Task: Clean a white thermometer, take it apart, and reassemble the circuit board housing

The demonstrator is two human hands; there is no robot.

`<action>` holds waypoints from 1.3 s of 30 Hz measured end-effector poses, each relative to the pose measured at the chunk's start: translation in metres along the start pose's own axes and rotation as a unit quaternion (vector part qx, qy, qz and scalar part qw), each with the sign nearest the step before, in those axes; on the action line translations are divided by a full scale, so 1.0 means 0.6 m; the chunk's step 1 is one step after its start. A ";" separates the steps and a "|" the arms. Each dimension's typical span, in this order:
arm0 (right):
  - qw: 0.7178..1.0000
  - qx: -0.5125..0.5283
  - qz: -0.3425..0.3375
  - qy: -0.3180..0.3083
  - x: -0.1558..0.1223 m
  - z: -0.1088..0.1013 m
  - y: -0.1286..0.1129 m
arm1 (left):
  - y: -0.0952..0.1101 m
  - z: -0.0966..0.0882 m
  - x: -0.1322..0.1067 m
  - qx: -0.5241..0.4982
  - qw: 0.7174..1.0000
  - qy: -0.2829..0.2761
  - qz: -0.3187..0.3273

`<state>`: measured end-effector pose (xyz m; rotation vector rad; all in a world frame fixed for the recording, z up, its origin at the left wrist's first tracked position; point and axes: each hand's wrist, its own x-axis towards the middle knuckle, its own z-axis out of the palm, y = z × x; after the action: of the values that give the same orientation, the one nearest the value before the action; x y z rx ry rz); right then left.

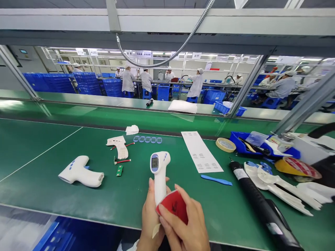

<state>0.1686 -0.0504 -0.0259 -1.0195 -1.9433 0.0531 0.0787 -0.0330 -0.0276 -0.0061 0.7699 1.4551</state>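
Observation:
My left hand [150, 212] is closed around the handle of a white infrared thermometer [160, 181], held upright with its small display [155, 161] towards me. Between the thumb and fingers of my right hand [190, 219] is a red sheet with a dark mark [174, 205], close against the lower handle. A pale strip [156, 230] sticks out below it between the hands. To the left, a second white thermometer body [81, 171] lies on its side on the green bench [110, 202].
Behind lie an open white half-shell [119, 145], a green circuit board [119, 170], several blue rings [148, 139] and a label sheet [201, 151]. On the right are a blue pry stick [216, 180], a black electric screwdriver [261, 202], tape [225, 144] and a blue tray [264, 144]. People work farther back.

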 end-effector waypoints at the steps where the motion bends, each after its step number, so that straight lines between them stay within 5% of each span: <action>1: 1.000 0.000 0.000 -0.001 0.002 0.000 0.000 | 0.000 0.000 0.000 0.005 1.000 0.000 0.001; 16: 0.999 0.028 0.037 -0.010 0.041 -0.009 0.003 | 0.008 0.008 -0.005 0.005 1.000 -0.007 0.000; 22: 0.989 -0.005 0.146 -0.006 0.023 -0.061 0.058 | 0.015 0.009 0.001 0.003 0.992 -0.118 0.042; 26: 0.984 -0.074 0.161 -0.004 0.000 -0.076 0.097 | 0.015 0.004 0.003 0.014 0.990 -0.132 0.049; 34: 0.971 -0.223 0.082 -0.023 0.001 -0.082 0.146 | 0.017 0.003 -0.005 0.045 0.989 -0.133 0.050; 36: 0.973 -0.225 0.050 -0.001 0.005 -0.080 0.128 | 0.015 0.004 -0.004 0.049 0.988 -0.134 0.054; 39: 0.997 -0.070 -0.009 -0.028 0.006 -0.068 0.069 | 0.011 0.006 -0.003 0.047 0.990 -0.123 0.059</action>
<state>0.2241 -0.0348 -0.0168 -1.1015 -2.0309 -0.0665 0.0748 -0.0319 -0.0210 0.2904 0.6432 1.4973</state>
